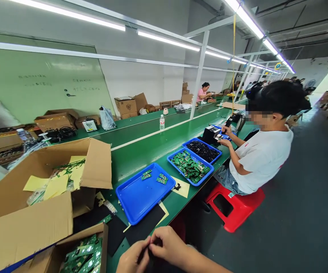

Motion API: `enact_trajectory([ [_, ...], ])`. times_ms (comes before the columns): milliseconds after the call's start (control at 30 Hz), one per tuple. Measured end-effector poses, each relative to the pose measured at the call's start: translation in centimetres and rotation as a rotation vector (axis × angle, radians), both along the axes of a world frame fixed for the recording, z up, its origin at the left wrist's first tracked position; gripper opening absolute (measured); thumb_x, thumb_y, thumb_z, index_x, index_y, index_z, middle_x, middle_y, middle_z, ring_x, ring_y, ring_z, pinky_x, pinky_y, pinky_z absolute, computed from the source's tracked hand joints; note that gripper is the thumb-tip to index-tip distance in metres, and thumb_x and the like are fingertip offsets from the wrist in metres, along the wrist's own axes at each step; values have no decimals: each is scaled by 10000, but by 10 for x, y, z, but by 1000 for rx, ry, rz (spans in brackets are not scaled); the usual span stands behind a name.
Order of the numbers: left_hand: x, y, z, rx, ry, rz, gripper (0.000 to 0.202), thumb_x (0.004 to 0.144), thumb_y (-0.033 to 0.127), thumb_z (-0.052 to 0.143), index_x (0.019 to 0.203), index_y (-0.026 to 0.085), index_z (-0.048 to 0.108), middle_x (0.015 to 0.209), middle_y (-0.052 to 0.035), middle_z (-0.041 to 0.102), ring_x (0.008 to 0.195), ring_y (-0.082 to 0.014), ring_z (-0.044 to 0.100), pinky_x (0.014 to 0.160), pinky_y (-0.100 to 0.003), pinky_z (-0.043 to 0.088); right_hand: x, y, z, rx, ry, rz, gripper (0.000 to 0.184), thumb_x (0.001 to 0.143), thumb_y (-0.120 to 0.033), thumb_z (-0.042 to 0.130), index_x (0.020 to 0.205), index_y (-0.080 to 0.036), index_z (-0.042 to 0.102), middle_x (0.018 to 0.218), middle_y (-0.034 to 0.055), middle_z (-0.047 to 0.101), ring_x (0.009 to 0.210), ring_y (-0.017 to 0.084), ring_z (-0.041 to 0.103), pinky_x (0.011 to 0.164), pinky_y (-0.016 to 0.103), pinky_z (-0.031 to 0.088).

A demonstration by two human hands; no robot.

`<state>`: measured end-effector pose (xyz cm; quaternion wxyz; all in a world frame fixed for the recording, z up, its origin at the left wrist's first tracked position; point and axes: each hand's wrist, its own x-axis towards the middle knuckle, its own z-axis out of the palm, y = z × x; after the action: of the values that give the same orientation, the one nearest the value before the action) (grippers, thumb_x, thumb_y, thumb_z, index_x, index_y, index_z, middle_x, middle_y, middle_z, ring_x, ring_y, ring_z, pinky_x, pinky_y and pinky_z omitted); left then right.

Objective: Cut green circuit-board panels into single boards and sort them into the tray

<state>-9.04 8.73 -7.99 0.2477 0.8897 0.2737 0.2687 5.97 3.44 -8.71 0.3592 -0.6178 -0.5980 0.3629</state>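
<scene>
At the bottom edge, my left hand (pixel 132 258) and my right hand (pixel 168 244) meet with fingertips pinched together, just off the bench's front edge. What they pinch, if anything, is too small and hidden to make out. Ahead of them a blue tray (pixel 137 197) carries a few green circuit boards (pixel 161 178) at its far end. A black mat (pixel 148 223) lies partly under the tray. Left of my hands, a small cardboard box (pixel 105 246) holds a heap of green circuit boards (pixel 86 256).
A large open carton (pixel 96 163) with yellow sheets stands at left. Farther right are a tray of circuit boards (pixel 191 167) and a tray of black parts (pixel 202 149). A co-worker (pixel 262 151) sits on a red stool (pixel 238 208). A bottle (pixel 162 123) stands mid-bench.
</scene>
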Motion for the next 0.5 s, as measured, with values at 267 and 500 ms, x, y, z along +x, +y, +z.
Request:
enact_trajectory([
  [267, 12, -13, 6, -135, 101, 99, 209, 713, 175, 486, 776, 232, 677, 718, -9, 712, 633, -131, 659, 605, -165, 508, -4, 1, -9, -9, -216, -49, 39, 631, -122, 537, 622, -149, 565, 650, 17, 601, 629, 119, 510, 554, 209, 311],
  [500, 16, -12, 6, -175, 168, 109, 255, 704, 123, 463, 764, 223, 690, 711, -15, 711, 637, -137, 656, 593, -169, 498, -2, 5, -17, -51, -280, -46, 77, 637, -96, 508, 645, -154, 559, 678, 30, 601, 648, 131, 518, 557, 218, 300],
])
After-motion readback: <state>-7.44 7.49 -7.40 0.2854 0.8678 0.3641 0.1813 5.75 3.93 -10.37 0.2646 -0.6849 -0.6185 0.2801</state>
